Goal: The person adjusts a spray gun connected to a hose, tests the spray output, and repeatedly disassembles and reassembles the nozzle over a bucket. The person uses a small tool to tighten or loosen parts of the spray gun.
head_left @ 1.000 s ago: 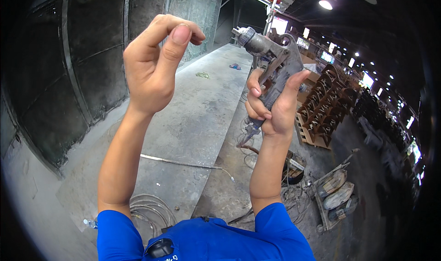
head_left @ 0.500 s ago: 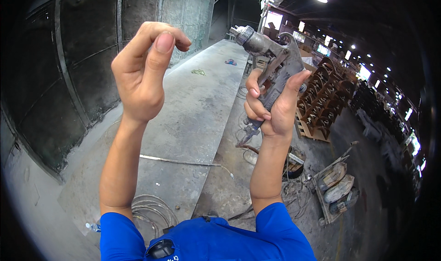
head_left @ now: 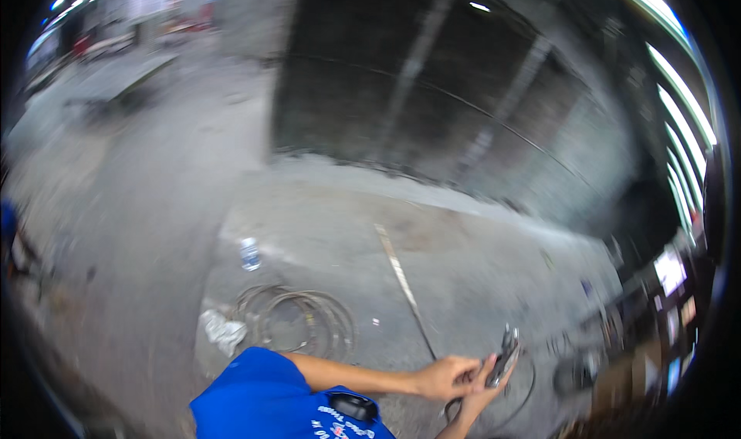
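R hand (head_left: 485,395) grips metal hand tool (head_left: 505,357), L hand (head_left: 440,379) alongside, its grip unclear; prob. handling step, next move needs steady hold.

The grey tool (head_left: 505,359) is blurred and partly hidden from view.

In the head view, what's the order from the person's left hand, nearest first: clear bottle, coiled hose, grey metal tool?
1. Grey metal tool: just right of the left hand.
2. Coiled hose: off to the left.
3. Clear bottle: farther left, higher in view.
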`<state>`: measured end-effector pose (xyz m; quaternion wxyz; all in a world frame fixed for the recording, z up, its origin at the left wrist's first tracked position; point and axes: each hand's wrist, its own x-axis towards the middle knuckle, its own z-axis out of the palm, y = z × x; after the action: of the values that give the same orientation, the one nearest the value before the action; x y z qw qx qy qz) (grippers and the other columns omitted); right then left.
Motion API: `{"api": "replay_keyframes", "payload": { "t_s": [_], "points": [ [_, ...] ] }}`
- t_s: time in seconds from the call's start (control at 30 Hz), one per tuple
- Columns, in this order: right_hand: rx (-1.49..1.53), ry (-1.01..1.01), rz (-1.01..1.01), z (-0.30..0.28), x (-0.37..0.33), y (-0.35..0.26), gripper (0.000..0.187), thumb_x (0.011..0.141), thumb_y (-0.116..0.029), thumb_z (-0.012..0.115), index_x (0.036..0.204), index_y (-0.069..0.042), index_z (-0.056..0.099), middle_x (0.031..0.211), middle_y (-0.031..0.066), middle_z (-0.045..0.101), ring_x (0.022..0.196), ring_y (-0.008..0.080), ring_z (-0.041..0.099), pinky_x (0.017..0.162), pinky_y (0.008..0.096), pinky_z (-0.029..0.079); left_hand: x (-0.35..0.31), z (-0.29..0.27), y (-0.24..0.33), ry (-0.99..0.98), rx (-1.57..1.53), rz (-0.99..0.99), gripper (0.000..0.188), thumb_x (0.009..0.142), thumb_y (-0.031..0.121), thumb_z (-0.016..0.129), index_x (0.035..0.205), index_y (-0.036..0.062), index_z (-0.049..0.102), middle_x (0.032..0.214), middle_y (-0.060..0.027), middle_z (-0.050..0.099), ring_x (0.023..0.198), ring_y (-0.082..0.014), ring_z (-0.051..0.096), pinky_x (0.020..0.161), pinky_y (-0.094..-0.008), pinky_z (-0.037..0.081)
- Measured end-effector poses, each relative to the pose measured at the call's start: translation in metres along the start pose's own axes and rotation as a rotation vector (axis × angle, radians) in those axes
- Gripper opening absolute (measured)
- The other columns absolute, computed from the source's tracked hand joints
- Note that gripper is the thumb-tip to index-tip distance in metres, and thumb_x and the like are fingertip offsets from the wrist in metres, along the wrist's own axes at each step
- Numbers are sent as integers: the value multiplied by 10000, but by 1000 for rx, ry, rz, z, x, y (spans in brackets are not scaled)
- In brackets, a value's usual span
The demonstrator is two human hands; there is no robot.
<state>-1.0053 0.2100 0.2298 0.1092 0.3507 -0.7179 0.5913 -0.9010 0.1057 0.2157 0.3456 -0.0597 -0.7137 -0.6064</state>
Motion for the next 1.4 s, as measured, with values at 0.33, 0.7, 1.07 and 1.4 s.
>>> {"api": "replay_keyframes", "payload": {
  "t_s": [0.33,0.7,1.07,1.4],
  "points": [
    [-77,-555,201,70,-65,26,735,960,-151,617,1649,-38,387,1595,245,501,1340,406,568,1085,472,501,-92,-38,-51,261,412,-191,301,854,289,793,834,20,659,799,-207,654,720,-410,647,647,-493,512],
    [52,-246,293,75,-117,24,793,865,-316,875,1510,-99,468,1198,192,643,964,385,723,789,469,568,-87,-96,-49,-5,503,-106,279,1019,174,701,920,-71,613,752,-157,598,680,-257,556,648,-407,448],
    [-219,-13,561,-32,-195,55,477,839,-402,879,979,31,737,874,281,732,875,461,738,772,530,583,-88,63,-76,-411,33,-559,480,1152,345,556,1375,-79,568,1412,-171,602,1163,-263,642,1062,-381,475],
    [302,121,388,-298,-195,128,343,929,-275,824,1120,-1,747,1003,146,744,924,280,730,807,401,573,-51,269,-133,24,-354,-956,458,1113,525,584,1273,95,577,774,28,404,693,-105,396,675,-287,380]
  ]
}}
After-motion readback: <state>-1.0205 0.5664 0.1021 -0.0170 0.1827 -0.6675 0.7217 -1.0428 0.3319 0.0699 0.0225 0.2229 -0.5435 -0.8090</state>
